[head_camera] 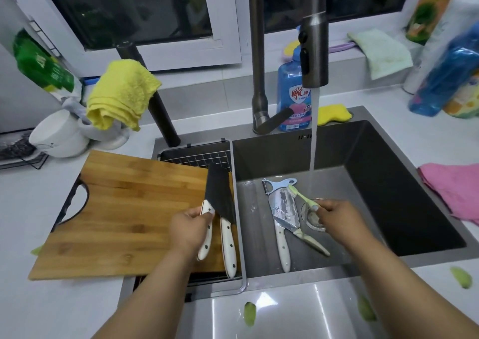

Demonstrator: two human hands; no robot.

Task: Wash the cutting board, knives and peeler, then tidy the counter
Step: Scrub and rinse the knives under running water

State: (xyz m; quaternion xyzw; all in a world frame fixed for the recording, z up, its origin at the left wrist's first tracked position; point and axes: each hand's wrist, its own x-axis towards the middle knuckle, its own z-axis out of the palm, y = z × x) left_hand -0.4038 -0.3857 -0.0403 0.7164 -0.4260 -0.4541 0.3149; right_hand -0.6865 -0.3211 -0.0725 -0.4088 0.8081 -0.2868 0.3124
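The wooden cutting board (124,214) lies flat, half on the counter and half over the sink's left rack, its cut-out handle pointing left. On its right edge rest two dark-bladed knives with white riveted handles: one (207,232) is held by its handle, the other (228,245) lies just beside it, blades overlapping and pointing away. In the sink basin a wide shiny cleaver (281,214) with a white handle lies flat, a smaller knife (300,232) crossing it. The pale blue peeler (278,184) lies at the cleaver's tip.
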